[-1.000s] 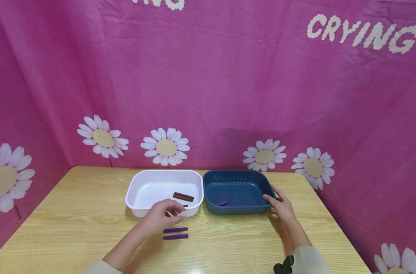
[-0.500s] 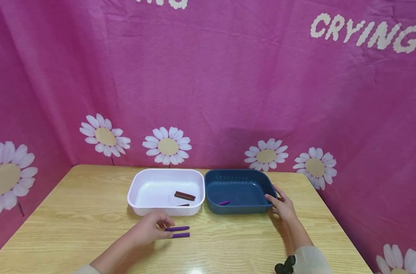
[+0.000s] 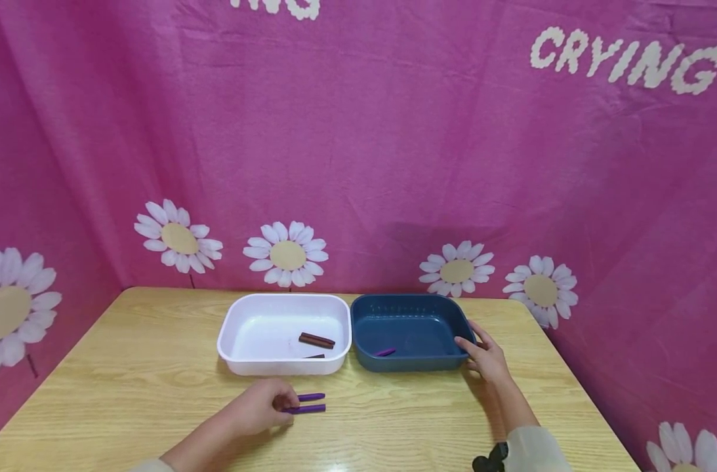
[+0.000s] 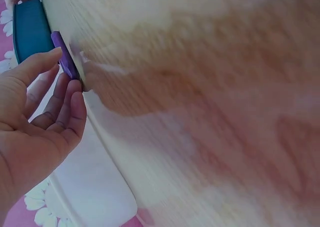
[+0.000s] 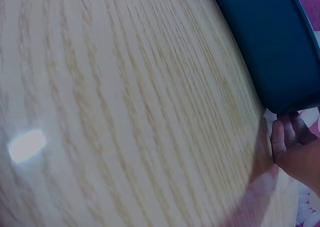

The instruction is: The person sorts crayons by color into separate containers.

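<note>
My left hand (image 3: 260, 406) is at the table in front of the white basin (image 3: 237, 364), its thumb and fingers pinching the nearer purple crayon (image 3: 311, 408). The farther purple crayon (image 3: 313, 397) lies alongside, partly behind the fingers. In the left wrist view, thumb and fingertips are on a purple crayon (image 4: 66, 57). My right hand (image 3: 488, 359) holds the right end of the dark blue basin (image 3: 414, 362), thumb over the rim and fingers outside. Brown crayons (image 3: 317, 340) lie in the white basin. Another purple crayon (image 3: 385, 352) lies in the blue one.
Both basins stand side by side towards the back of the wooden table (image 3: 157, 347). Behind them hangs a pink curtain (image 3: 364, 151) with white flowers. A small black object (image 3: 491, 457) sits at the right sleeve.
My left hand has moved from the white basin's front rim down to the purple crayons and closed its fingers on the nearer one. The right hand stays at the blue basin.
</note>
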